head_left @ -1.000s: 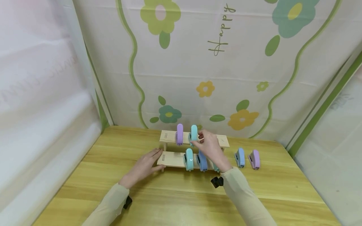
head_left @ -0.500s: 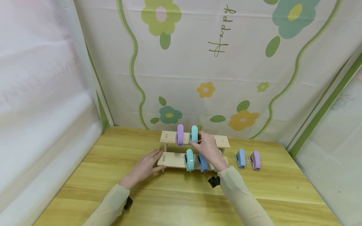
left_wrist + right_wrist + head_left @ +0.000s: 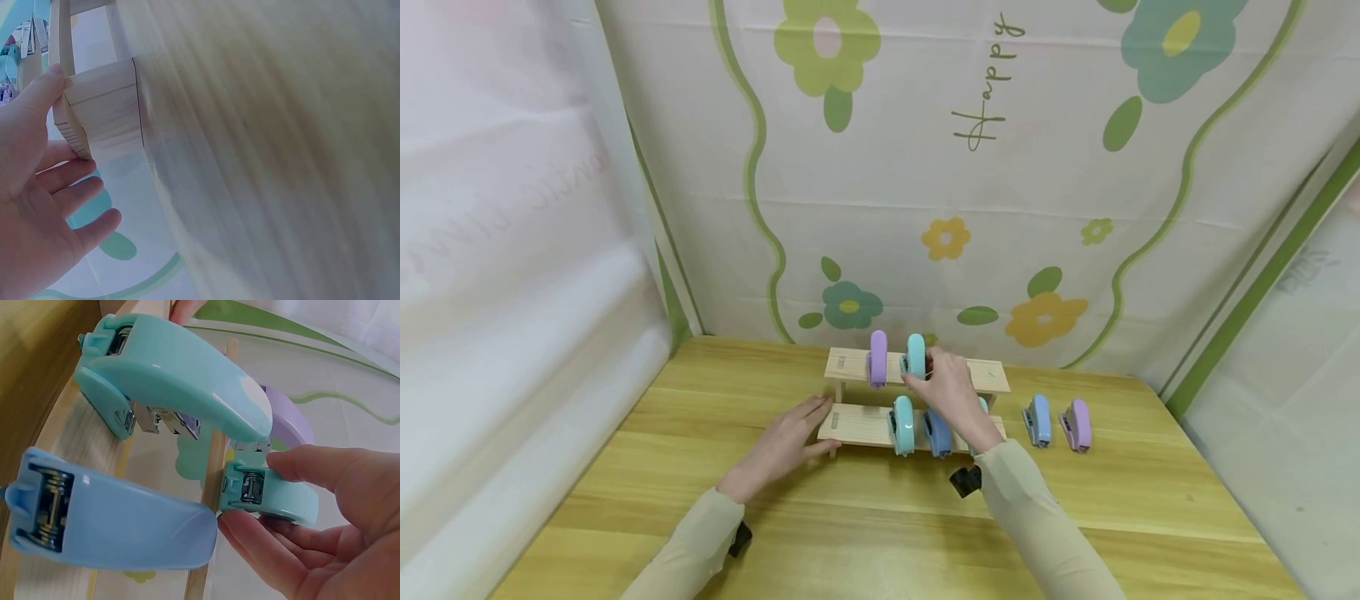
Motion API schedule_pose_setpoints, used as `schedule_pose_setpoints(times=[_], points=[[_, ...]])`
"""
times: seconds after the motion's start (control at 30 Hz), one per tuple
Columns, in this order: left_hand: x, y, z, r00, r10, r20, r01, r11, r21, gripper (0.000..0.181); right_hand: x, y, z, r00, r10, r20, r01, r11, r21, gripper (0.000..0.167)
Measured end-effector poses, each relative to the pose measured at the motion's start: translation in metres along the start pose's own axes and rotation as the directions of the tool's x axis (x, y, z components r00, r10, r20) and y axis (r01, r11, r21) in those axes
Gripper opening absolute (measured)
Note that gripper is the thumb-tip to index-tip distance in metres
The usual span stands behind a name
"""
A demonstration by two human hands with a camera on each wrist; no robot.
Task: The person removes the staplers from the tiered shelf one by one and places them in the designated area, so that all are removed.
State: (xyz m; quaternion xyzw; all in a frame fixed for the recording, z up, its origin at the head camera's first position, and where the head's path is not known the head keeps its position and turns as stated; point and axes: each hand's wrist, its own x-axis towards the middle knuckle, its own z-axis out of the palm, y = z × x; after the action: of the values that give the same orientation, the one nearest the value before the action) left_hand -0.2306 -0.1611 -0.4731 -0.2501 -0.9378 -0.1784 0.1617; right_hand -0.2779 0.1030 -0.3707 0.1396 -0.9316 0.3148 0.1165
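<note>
A two-tier wooden rack (image 3: 859,423) stands on the table. On its upper tier are a purple stapler (image 3: 877,358) and, to its right, a teal stapler (image 3: 914,356). My right hand (image 3: 957,397) pinches that teal stapler (image 3: 284,499) between thumb and fingers, as the right wrist view shows. The lower tier carries a teal stapler (image 3: 902,425), a blue stapler (image 3: 937,432) and another teal one, partly hidden by my right wrist. My left hand (image 3: 781,443) holds the left end of the lower tier, thumb on its front edge (image 3: 62,100), other fingers loosely extended behind.
A blue stapler (image 3: 1038,420) and a purple stapler (image 3: 1078,425) stand on the wooden table (image 3: 880,533) to the right of the rack. A flowered cloth (image 3: 865,175) hangs behind the table, and pale cloths hang at both sides.
My right hand has shifted slightly left against the upper teal stapler, uncovering more of the lower right teal one. My left hand keeps its place on the rack.
</note>
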Motion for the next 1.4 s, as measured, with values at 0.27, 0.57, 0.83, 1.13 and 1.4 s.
schedule_pose_setpoints(times=[0.27,0.57,0.83,1.13,1.4], points=[[0.002,0.000,0.001,1.000,-0.020,0.021,0.020,1.000,-0.009,0.073,0.000,0.003,-0.003,0.999,0.034,-0.005,-0.034,0.999,0.026,0.028],[0.002,0.002,0.000,1.000,-0.015,0.017,0.015,1.000,-0.011,0.073,-0.001,0.011,-0.008,0.999,0.053,-0.011,-0.053,0.998,0.038,0.028],[0.001,0.002,-0.001,1.000,-0.010,0.011,0.010,1.000,-0.005,0.073,-0.006,0.019,-0.019,0.998,0.032,-0.062,-0.030,0.999,0.027,0.021],[0.000,0.001,0.000,1.000,-0.006,0.008,0.006,1.000,0.000,0.072,-0.008,0.035,-0.038,0.994,0.070,-0.089,-0.069,0.998,0.012,0.022],[0.000,0.000,0.000,1.000,0.004,-0.005,-0.004,1.000,0.003,0.073,-0.014,0.056,-0.060,0.984,0.077,-0.161,-0.080,0.997,-0.013,0.023]])
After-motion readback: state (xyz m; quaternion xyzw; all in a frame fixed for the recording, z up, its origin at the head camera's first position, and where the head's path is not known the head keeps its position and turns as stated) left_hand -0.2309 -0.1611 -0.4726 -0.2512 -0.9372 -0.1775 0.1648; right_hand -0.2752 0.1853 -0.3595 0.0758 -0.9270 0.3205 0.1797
